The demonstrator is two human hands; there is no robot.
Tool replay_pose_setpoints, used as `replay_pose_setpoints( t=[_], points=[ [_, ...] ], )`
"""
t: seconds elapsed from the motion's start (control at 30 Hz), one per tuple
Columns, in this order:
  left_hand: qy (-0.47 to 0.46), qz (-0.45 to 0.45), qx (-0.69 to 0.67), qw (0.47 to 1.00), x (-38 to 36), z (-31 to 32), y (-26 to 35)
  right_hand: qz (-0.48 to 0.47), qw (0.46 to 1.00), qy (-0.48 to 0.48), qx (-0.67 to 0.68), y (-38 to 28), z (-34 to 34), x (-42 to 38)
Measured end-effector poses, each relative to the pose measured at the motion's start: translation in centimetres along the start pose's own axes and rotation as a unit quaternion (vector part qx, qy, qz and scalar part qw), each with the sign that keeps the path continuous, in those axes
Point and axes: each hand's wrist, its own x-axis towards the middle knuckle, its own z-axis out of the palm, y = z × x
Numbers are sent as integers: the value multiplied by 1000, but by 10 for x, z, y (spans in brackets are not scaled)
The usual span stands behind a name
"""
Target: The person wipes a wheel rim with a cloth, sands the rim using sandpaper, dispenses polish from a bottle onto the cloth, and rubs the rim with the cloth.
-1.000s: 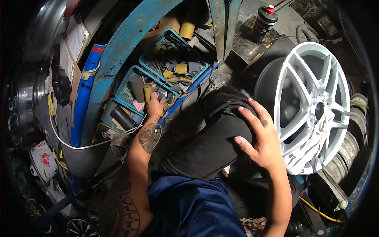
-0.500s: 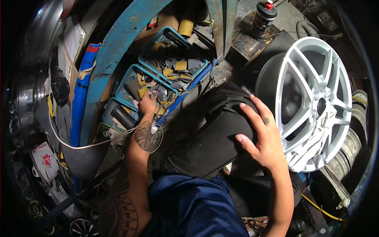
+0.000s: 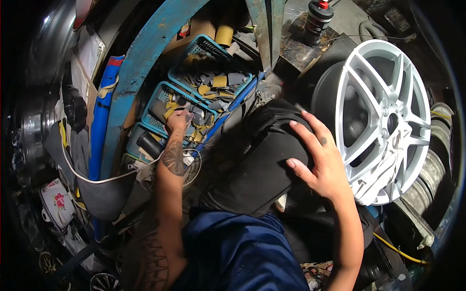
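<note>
My left hand (image 3: 177, 120) reaches into the nearer blue plastic basket (image 3: 156, 90), among yellow and grey scraps of sandpaper. Its fingers are curled, and their tips are partly hidden among the scraps, so what they grip I cannot make out. My right hand (image 3: 318, 157) lies spread on my knee in black trousers (image 3: 262, 169), holding nothing. Just right of it stands a silver alloy wheel (image 3: 357, 97). A crumpled white cloth (image 3: 381, 169) hangs over its lower spokes.
A second blue basket (image 3: 201, 39) of sandpaper scraps sits behind. A black bottle with a red cap (image 3: 318, 22) stands at the back. Left of the baskets are a blue metal frame (image 3: 141, 63) and a white cable (image 3: 104, 181). More wheel rims (image 3: 422, 186) lie at right.
My left hand has moved slightly up and left within the basket, its fingers more curled. My right hand stays on the knee. The whole view has shifted a little.
</note>
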Motion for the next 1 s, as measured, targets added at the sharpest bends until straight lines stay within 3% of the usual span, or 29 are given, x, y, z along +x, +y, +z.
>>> replay_pose_setpoints(
  t=[0.07, 0.13, 0.27, 0.4, 0.5, 0.57, 0.67, 0.8, 0.93, 1.0],
  points=[
    [-95, -90, -149, 980, 16, -20, -7, -1, 1000, -1, -2, 0, 0, 0],
    [-119, -101, -263, 952, 23, -45, -9, 3, 1000, 0, -1, 0, 0, -1],
    [-93, -81, -363, 923, 8, -68, -4, 7, 1000, -2, -2, 2, 0, -5],
    [-47, 1, -306, 951, 8, -44, -20, 14, 1000, 0, -2, 0, -1, -7],
    [-69, 126, -16, 989, -6, -41, -11, 15, 1000, 1, -1, 1, -1, -8],
    [-31, 175, 191, 965, -22, -44, 8, 11, 1000, 3, 4, 3, -1, -8],
    [-82, 26, 285, 955, -40, -51, 59, 10, 1000, 4, 0, 3, -1, -7],
    [-99, -10, 262, 960, -38, -37, 58, 11, 1000, 1, 2, 3, -1, -6],
    [-42, 69, 191, 978, -30, -31, 16, 9, 1000, -1, 6, 4, -2, -4],
    [-42, 54, 152, 986, -37, -35, 17, 6, 1000, -2, 7, 4, -1, -3]
  ],
)
